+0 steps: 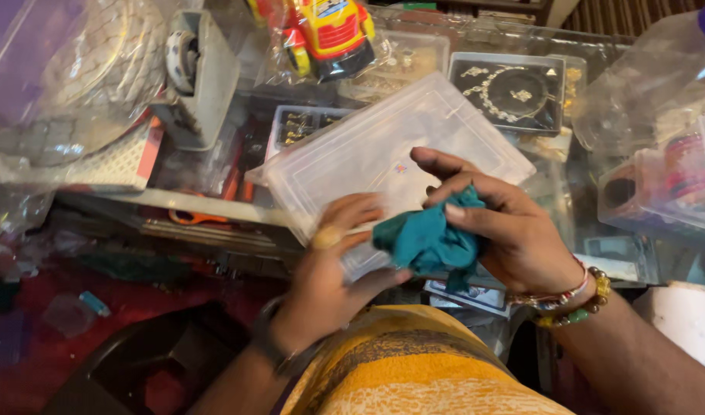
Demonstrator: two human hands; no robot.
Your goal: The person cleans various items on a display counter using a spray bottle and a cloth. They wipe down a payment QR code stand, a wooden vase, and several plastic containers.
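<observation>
My left hand (333, 265) grips the near edge of a clear flat plastic box (383, 146) and holds it tilted over the counter. A gold ring sits on one of its fingers and a dark band is on the wrist. My right hand (506, 227) holds a crumpled teal cloth (427, 240) pressed against the box's near corner. Beaded bracelets circle the right wrist.
A glass counter (214, 201) carries a black jewellery tray with a necklace (510, 92), a small box of earrings (302, 123), a bagged toy truck (329, 31), a tape dispenser (199, 69) and plastic-wrapped goods (60, 84). Clear containers (667, 177) stand right. A dark stool (145, 361) sits lower left.
</observation>
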